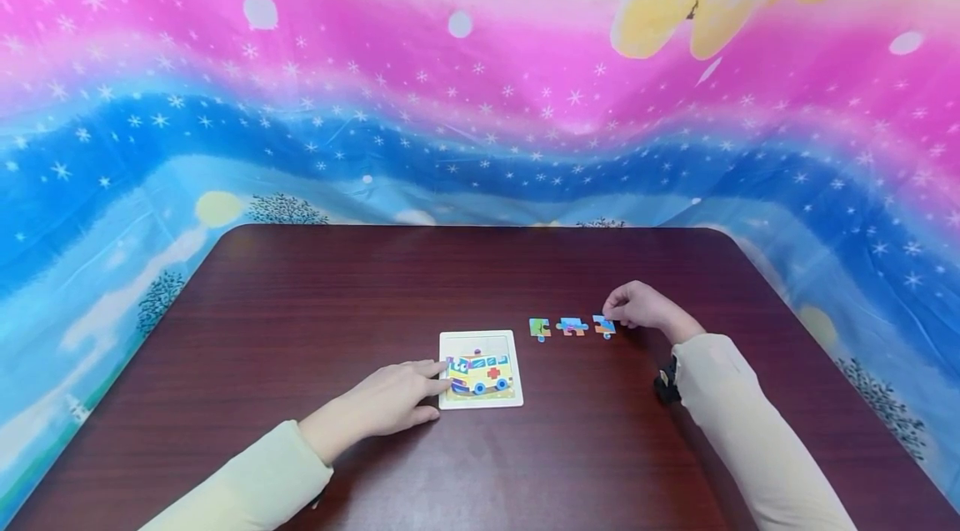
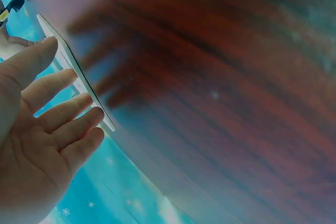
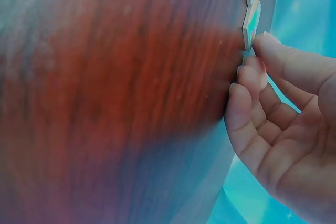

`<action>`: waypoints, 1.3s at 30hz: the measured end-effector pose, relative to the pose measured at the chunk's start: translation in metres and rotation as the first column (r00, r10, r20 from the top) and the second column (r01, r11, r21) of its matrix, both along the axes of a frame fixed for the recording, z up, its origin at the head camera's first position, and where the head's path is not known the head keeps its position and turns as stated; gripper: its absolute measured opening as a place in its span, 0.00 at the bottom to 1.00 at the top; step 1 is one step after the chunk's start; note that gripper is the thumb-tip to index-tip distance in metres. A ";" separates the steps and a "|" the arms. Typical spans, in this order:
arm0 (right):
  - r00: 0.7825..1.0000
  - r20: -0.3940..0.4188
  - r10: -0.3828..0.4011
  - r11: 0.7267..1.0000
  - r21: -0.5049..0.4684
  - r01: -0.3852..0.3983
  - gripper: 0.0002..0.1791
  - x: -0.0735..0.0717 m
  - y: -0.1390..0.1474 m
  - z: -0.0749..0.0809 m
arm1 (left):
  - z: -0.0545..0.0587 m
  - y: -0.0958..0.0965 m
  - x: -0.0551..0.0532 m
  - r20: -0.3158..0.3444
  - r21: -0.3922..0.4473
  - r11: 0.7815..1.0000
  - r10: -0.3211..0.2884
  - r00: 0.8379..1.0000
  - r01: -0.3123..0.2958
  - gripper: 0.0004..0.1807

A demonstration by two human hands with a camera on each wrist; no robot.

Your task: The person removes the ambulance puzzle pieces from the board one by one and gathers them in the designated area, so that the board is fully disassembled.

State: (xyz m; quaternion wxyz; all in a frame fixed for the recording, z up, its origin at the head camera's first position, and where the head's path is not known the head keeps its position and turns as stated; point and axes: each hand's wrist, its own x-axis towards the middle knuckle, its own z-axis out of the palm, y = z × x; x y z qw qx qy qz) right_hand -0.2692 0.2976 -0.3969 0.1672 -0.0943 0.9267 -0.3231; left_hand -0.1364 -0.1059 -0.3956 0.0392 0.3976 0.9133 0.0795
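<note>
A square jigsaw board [image 1: 480, 403] with a white frame lies on the table, showing a yellow ambulance picture with a red cross. My left hand [image 1: 393, 399] is spread flat, with its fingertips at the board's left edge and over the picture; in the left wrist view its fingers [image 2: 63, 111] are extended along the frame. To the board's right, three loose jigsaw pieces lie in a row: a green one [image 1: 538, 328], a blue and pink one [image 1: 572, 326] and a blue and orange one [image 1: 603, 325]. Thumb and fingers of my right hand [image 1: 637, 305] pinch the last piece at its right edge.
The dark reddish-brown wooden table [image 1: 337, 281] has rounded far corners. Behind and around it hangs a colourful cloth [image 1: 450, 81] with pink and blue bands and snowflakes. A black strap [image 1: 666, 382] is on the right wrist.
</note>
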 end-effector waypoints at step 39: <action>0.886 -0.153 0.438 0.897 0.001 -0.443 0.05 0.056 -0.194 0.006 | -0.006 -0.001 0.000 -0.008 -0.015 1.000 0.015 1.000 -0.015 0.22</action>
